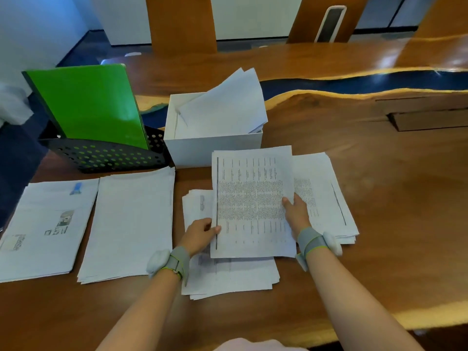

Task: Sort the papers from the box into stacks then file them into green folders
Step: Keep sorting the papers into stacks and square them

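Both hands hold one printed sheet [250, 203] above the table. My left hand [200, 235] pinches its lower left edge and my right hand [295, 214] grips its right edge. Under the sheet lies a paper stack [228, 277], and a second stack [326, 198] sits to its right. Two more stacks lie at the left: a plain one [129, 224] and one with pictures [43, 229]. The white box [210, 145] behind holds loose papers [225, 107]. Green folders [88, 102] stand in a black mesh rack [106, 155].
The wooden table [392, 198] has a dark blue resin strip [354, 83] across its back. A recessed slot [428, 120] is at the far right. Wooden chair backs [181, 24] stand beyond the table.
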`<state>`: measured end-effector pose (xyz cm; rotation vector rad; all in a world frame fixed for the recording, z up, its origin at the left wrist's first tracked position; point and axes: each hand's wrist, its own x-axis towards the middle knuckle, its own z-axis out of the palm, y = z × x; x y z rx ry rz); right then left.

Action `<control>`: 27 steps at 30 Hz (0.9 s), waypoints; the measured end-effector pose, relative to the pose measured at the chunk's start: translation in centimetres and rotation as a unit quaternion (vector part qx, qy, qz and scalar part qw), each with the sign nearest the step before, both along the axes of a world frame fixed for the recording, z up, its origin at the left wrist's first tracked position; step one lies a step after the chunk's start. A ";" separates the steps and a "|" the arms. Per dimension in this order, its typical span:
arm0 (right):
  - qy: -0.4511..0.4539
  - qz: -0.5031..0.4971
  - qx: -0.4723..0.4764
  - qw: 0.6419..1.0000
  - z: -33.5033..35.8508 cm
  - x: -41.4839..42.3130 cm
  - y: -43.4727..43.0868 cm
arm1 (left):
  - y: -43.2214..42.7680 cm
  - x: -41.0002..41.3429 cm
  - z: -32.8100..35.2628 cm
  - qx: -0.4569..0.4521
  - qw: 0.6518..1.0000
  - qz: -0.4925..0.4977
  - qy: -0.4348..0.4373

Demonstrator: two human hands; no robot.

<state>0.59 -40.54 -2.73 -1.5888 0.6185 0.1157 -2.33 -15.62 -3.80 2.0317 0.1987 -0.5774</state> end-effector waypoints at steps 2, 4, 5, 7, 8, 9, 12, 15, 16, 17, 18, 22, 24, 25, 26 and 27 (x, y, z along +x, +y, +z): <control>-0.014 -0.025 -0.030 0.999 0.1 0.2 -1.8 | -1.3 0.1 0.0 0.036 0.999 -0.026 -0.003; -0.014 -0.052 -0.080 0.995 0.0 0.3 -3.6 | -3.0 0.4 0.3 0.052 0.998 -0.040 -0.013; -0.008 -0.067 -0.113 0.991 0.1 0.4 -4.5 | -4.1 0.7 0.3 0.056 0.997 -0.046 -0.016; 0.004 -0.092 -0.174 0.980 0.3 0.5 -5.5 | -5.7 1.3 0.4 0.062 0.996 -0.052 -0.029; 0.007 -0.100 -0.193 0.976 0.4 0.5 -6.1 | -6.7 1.7 0.5 0.063 0.996 -0.057 -0.034; 0.008 -0.101 -0.211 0.972 0.5 0.6 -6.8 | -7.9 2.1 0.4 0.061 0.996 -0.063 -0.034; 0.025 -0.056 -0.300 0.952 0.7 0.6 -7.6 | -10.4 3.4 0.5 0.060 0.995 -0.072 -0.028; 0.044 -0.005 -0.353 0.934 0.5 0.6 -8.2 | -12.9 4.5 0.6 0.055 0.996 -0.070 -0.013; 0.048 0.010 -0.359 0.932 0.4 0.6 -8.3 | -13.6 4.8 0.6 0.054 0.996 -0.069 -0.006; 0.051 0.021 -0.360 0.931 0.2 0.6 -8.3 | -14.2 5.0 0.6 0.052 0.996 -0.067 0.002; 0.054 0.029 -0.358 0.932 0.0 0.5 -8.3 | -14.8 5.2 0.5 0.052 0.996 -0.065 0.010; 0.059 0.045 -0.359 0.930 -0.6 0.0 -7.6 | -15.5 5.4 0.5 0.055 0.998 -0.027 0.025; 0.054 0.048 -0.358 0.931 -0.8 -0.1 -7.1 | -14.9 5.0 0.6 0.050 0.999 0.010 0.020; 0.048 0.049 -0.356 0.932 -0.9 -0.2 -6.7 | -14.3 4.8 0.6 0.049 0.998 0.028 0.016; 0.040 0.054 -0.355 0.933 -0.9 -0.3 -6.1 | -13.4 4.4 0.5 0.056 0.997 0.045 0.010; 0.029 0.060 -0.352 0.934 -1.0 -0.4 -5.5 | -12.3 3.9 0.4 0.074 0.996 0.057 -0.004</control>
